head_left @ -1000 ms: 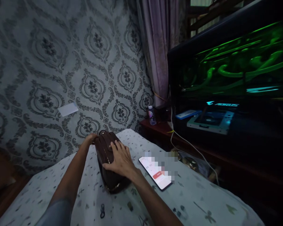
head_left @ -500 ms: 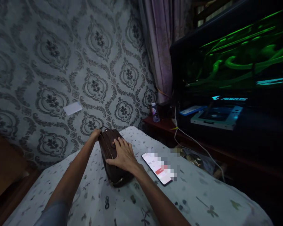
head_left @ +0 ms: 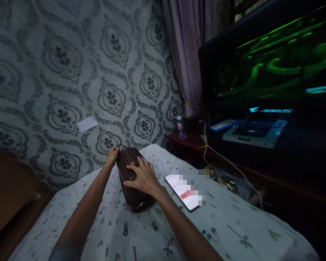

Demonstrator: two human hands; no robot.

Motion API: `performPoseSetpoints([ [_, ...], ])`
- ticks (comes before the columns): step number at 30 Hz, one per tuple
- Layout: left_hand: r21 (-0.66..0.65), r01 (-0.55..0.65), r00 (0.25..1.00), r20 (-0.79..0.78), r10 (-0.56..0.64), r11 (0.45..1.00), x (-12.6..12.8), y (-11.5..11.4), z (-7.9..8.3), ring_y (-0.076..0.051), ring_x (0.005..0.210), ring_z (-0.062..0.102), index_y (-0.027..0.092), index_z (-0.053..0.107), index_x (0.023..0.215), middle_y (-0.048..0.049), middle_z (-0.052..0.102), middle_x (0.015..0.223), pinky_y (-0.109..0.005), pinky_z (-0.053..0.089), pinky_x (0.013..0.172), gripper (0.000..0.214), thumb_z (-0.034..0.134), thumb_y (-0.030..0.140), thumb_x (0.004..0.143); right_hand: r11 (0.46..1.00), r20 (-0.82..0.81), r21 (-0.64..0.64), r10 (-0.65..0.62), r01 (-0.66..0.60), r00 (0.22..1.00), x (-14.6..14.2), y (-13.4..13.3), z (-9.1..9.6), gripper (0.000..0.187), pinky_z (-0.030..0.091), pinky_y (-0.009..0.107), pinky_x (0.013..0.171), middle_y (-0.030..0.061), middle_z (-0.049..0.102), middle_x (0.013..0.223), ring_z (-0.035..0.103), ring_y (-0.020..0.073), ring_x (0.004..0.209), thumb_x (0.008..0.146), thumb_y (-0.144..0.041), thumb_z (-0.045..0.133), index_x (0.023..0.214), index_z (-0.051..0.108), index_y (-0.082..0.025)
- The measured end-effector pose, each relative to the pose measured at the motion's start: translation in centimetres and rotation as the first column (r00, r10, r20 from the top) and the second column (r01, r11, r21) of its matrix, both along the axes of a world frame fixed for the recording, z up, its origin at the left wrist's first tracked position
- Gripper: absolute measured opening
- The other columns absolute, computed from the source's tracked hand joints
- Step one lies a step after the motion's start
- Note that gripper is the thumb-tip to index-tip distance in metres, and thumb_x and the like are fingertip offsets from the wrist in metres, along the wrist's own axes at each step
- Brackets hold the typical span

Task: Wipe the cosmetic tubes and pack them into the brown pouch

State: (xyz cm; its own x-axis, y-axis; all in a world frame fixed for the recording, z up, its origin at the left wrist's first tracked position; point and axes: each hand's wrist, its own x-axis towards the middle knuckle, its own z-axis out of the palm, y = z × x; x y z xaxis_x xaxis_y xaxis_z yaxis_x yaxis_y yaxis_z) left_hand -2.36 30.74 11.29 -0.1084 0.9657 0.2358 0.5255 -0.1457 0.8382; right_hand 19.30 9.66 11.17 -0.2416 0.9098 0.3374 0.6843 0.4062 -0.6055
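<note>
A brown bag (head_left: 129, 157) with gold-coloured metal trim lies on the patterned white bedsheet (head_left: 149, 246). At its far left corner, my left hand (head_left: 113, 156) is closed on the bag, beside a thin dark loop. My right hand (head_left: 144, 177) rests across the bag's top and right side, fingers spread, thumb and index finger near the small metal fittings. Its palm hides part of the bag. To the right of that hand lies a phone (head_left: 176, 186) with a lit screen, partly covered by blurred blocks.
A bottle (head_left: 181, 129) stands on a dark red ledge (head_left: 191, 140) beside a white cable (head_left: 228, 163). On the right are a large screen (head_left: 260, 79) and a flat box (head_left: 252, 134). A brown board-like thing (head_left: 11, 192) is at left; patterned wallpaper (head_left: 111, 98) is behind.
The view has shifted slightly. On the bag, my right hand's index finger has moved apart from the other fingers, toward the thumb side. My left hand stays at the far corner.
</note>
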Motion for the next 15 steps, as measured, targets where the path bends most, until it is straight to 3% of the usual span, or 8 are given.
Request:
performPoseSetpoints([
  [5,0.104,0.005,1.000,0.024,-0.007,0.995,0.2,-1.5,-0.5,-0.015,0.067,0.056,0.018,0.056,0.074,0.0025,0.056,0.065,-0.023,0.041,0.058,0.038,0.071,0.054,0.073,1.000,-0.018,-0.011,0.008,-0.008,1.000,0.3,0.1,0.0,0.066,0.019,0.052,0.114,0.0124,0.027,0.160,0.022,0.0347,0.147,0.071,-0.054,0.076,0.132,0.061,-0.032],
  [9,0.126,0.034,0.998,0.055,-0.041,0.991,0.5,-2.4,-0.9,-0.013,0.064,0.052,0.021,0.049,0.071,0.0054,0.049,0.062,-0.022,0.039,0.058,0.037,0.071,0.051,0.068,0.999,-0.054,-0.002,0.045,-0.045,0.997,0.7,0.4,0.0,0.057,0.021,0.050,0.114,0.0110,0.031,0.159,0.023,0.0322,0.148,0.074,-0.048,0.075,0.127,0.064,-0.032],
  [15,0.058,0.093,0.992,0.083,-0.098,0.994,0.8,-2.7,-0.5,-0.013,0.062,0.054,0.021,0.047,0.073,0.0064,0.052,0.064,-0.023,0.043,0.060,0.036,0.072,0.044,0.063,1.000,-0.090,0.019,0.018,-0.017,0.996,0.6,-0.1,0.1,0.051,0.021,0.047,0.116,0.0110,0.033,0.158,0.025,0.0313,0.148,0.076,-0.046,0.073,0.123,0.068,-0.027],
])
